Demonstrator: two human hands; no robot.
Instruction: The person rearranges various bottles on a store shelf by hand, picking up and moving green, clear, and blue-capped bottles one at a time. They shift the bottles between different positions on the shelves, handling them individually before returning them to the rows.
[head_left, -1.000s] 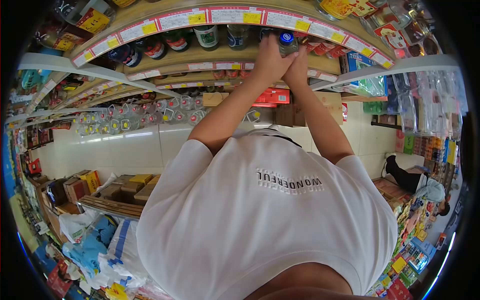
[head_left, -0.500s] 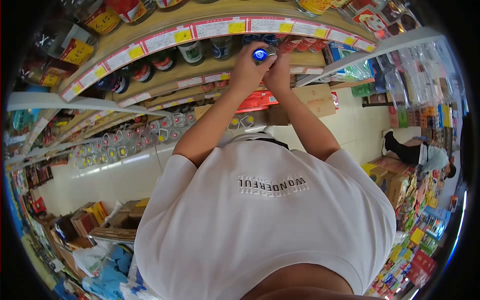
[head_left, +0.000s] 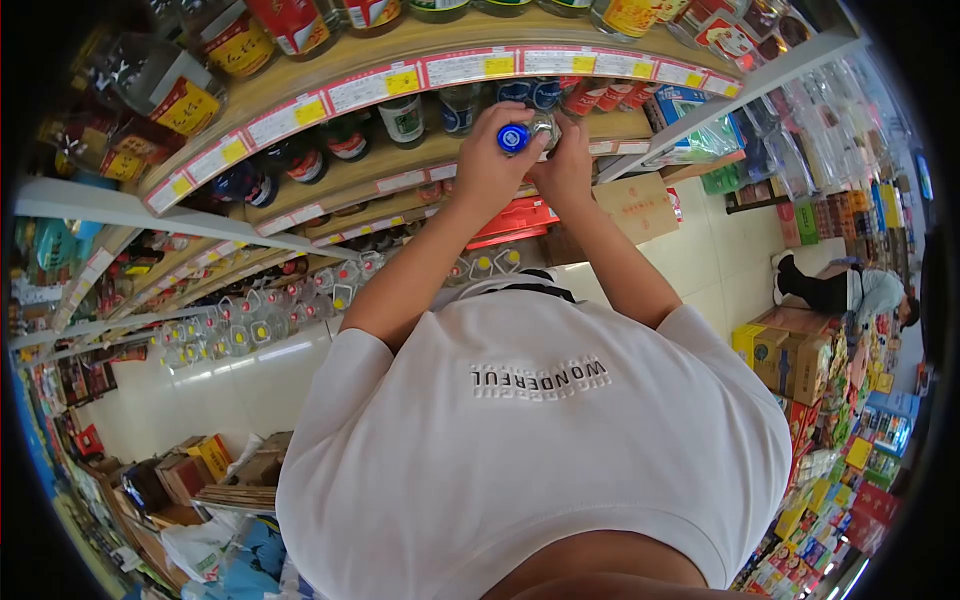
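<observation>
My left hand [head_left: 487, 160] is wrapped round a bottle with a blue cap [head_left: 513, 137], which points up toward the camera. Close beside it, my right hand [head_left: 565, 168] is closed round the clear glass [head_left: 545, 124] at the right; whether this is the same bottle or a second one I cannot tell. Both hands are in front of a shelf with blue-labelled bottles [head_left: 528, 92] and red-labelled bottles [head_left: 600, 95] just behind them.
A shelf edge with price tags [head_left: 470, 68] runs above my hands. Large clear jugs [head_left: 250, 315] stand on the floor at the left. A cardboard box [head_left: 637, 205] lies below the shelf. Another person [head_left: 845, 292] is at the far right.
The blue cap has moved slightly down and left, and more clear glass shows between my hands. The shelves have shifted in view.
</observation>
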